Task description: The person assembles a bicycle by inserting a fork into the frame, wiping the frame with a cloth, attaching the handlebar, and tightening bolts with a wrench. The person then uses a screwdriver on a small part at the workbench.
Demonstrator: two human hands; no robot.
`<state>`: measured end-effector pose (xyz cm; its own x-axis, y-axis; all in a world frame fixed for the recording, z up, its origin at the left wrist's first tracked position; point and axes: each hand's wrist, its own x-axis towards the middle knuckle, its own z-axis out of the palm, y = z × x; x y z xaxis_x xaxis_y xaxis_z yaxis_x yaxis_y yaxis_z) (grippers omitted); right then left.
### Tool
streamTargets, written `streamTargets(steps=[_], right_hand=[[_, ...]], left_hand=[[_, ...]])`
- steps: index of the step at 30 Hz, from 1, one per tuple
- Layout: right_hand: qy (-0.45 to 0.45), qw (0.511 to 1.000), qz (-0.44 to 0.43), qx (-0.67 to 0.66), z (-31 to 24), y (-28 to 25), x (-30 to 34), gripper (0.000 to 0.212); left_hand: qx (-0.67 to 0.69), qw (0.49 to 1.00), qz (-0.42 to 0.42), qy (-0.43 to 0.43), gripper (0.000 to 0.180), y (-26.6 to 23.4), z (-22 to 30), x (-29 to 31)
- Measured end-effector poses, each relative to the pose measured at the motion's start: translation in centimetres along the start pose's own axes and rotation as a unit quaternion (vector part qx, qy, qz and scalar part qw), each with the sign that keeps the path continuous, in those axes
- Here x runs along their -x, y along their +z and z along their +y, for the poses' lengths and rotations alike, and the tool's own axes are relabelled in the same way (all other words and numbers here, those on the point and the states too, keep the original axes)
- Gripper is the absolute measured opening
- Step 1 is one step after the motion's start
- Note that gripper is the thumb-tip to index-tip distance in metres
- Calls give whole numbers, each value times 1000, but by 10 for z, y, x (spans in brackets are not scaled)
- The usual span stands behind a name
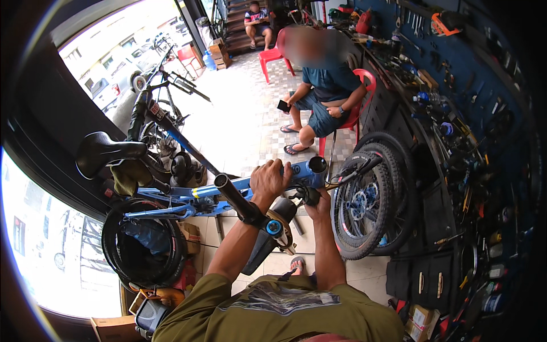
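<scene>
A blue bicycle frame lies across in front of me, its open head tube at the right end and no fork in it. My left hand is closed over the blue tube, just left of the head tube. Below the head tube, my right hand is curled at a dark, bunched thing whose kind I cannot make out; its fingers are partly hidden. Between my forearms a black tube with an open end slants down to a metal part with a blue round cap.
Mountain bike wheels lean at the right beside a tool-covered bench and tool wall. A person with a phone sits on a red chair ahead. Another bicycle with a black saddle stands left, above a tyre.
</scene>
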<state>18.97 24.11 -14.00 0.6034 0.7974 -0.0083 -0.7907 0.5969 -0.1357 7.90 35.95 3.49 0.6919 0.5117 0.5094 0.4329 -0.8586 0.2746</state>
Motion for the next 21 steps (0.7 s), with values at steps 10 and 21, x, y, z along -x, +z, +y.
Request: streamTargets(steps=[10,21], right_hand=[[4,983,-33,182,-19,-7,10,47],[-28,999,9,29,-9,7,6,45]], left_hand=[[-8,1000,12,3,38,6,0,-2],[-4,1000,12,6,38,2,-1,0]])
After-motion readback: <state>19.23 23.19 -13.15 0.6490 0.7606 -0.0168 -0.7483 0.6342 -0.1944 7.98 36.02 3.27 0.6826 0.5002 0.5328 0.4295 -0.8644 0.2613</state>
